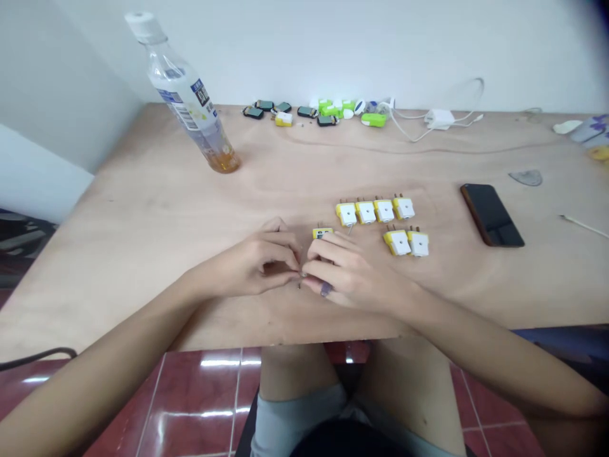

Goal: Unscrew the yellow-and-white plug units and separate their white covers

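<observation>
Both hands met above the table (157,222), near its front edge. The left hand (264,257) had its fingers curled, thumb and forefinger almost closed together; the right hand (352,273), a purple band (326,289) round one finger, had its fingertips drawn in close too. A tiny part (303,274) showed where the tips met, too small to identify, and which hand had hold of it I could not tell. From there, a lone plug (322,232), partly hidden, lay at one o'clock, just beyond the right fingers. Four plugs (375,211) stretched between one and two o'clock, two plugs (411,242) between two and three, the phone (492,216) farther out. The bottle (190,105) stood at eleven.
</observation>
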Demonstrator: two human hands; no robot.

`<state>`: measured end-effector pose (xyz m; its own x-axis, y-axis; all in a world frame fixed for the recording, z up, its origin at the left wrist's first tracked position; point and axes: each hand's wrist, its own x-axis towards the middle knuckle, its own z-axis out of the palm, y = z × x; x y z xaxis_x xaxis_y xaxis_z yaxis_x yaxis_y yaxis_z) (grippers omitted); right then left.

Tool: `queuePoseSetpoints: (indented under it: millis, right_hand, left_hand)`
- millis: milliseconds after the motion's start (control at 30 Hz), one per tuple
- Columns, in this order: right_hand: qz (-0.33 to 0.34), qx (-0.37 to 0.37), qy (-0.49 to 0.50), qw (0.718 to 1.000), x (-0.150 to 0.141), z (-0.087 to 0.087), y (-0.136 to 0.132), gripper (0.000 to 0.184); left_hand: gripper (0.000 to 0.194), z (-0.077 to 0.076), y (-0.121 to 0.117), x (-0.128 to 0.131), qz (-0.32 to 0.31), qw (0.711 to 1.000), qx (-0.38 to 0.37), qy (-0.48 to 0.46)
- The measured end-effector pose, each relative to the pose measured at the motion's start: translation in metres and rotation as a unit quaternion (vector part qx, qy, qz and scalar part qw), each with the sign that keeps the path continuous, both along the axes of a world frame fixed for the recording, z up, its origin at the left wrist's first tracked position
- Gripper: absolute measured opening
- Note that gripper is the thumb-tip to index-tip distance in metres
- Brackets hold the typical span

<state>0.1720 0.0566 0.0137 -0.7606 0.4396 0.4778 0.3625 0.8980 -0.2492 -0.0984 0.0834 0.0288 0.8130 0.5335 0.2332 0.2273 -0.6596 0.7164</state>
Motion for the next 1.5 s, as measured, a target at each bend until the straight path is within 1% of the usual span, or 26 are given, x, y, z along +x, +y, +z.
queuePoseSetpoints:
  millis: [67, 233, 333, 500, 600, 667, 767, 1000, 1133, 1233, 1333, 1400, 1500]
  right_hand:
    - [-0.012, -0.005, 0.008, 1.0, 0.0002, 0.0001, -0.0001, 0.027]
    - [0.002, -0.009, 0.008, 1.0, 0.0006, -0.0012, -0.0004, 0.025]
    - [-0.007, -0.013, 0.007, 1.0, 0.0003, -0.0011, -0.0003, 0.025]
    - [-0.002, 0.012, -0.017, 1.0, -0.0002, -0.0042, -0.0004, 0.024]
    - [0.002, 0.015, -0.016, 1.0, 0.0, -0.0071, -0.0006, 0.026]
    - [0.002, 0.02, -0.013, 1.0, 0.0003, -0.0078, -0.0008, 0.027]
    - [0.002, 0.03, -0.011, 0.999, 0.0009, -0.0071, -0.0012, 0.029]
    - [0.009, 0.056, -0.032, 0.998, 0.0016, -0.0049, -0.0011, 0.031]
    - [0.008, 0.065, -0.029, 0.997, 0.0016, -0.0052, -0.001, 0.03]
    - [0.013, 0.061, -0.025, 0.998, 0.0012, -0.0048, -0.0007, 0.032]
    - [0.015, 0.07, -0.017, 0.997, 0.0002, -0.0035, -0.0005, 0.032]
    - [0.015, 0.083, -0.013, 0.996, -0.0006, -0.0023, -0.0005, 0.032]
    - [0.018, 0.093, -0.015, 0.995, -0.0011, -0.0007, -0.0007, 0.032]
  left_hand:
    - [0.006, 0.0004, 0.0004, 0.0001, 0.004, 1.0, 0.004, -0.002]
    - [0.008, 0.0005, 0.0008, -0.0001, 0.011, 1.0, 0.016, -0.014]
    - [0.005, 0.0001, 0.0009, 0.0001, 0.008, 1.0, 0.012, -0.021]
    - [0.006, 0.0001, 0.0008, 0.0005, 0.004, 1.0, -0.007, -0.015]
    - [0.004, -0.0005, 0.001, 0.0003, 0.007, 1.0, -0.016, -0.009]
    - [0.007, -0.0012, 0.0011, 0.0002, 0.013, 1.0, -0.012, -0.008]
    - [0.011, -0.0021, 0.0011, 0.0003, 0.014, 1.0, -0.008, -0.004]
    - [0.006, -0.0012, -0.0002, 0.0015, 0.003, 1.0, -0.004, -0.001]
    - [0.008, 0.0008, -0.0009, 0.0013, -0.007, 1.0, -0.013, 0.008]
    - [0.004, -0.0001, -0.0004, 0.0012, 0.0, 1.0, -0.009, 0.004]
    - [0.004, -0.0025, 0.0004, 0.0014, 0.009, 1.0, -0.003, -0.005]
    - [0.002, -0.0035, 0.0006, 0.0017, 0.007, 1.0, -0.008, -0.007]
    - [0.005, -0.0028, 0.0002, 0.002, -0.001, 1.0, -0.025, -0.002]
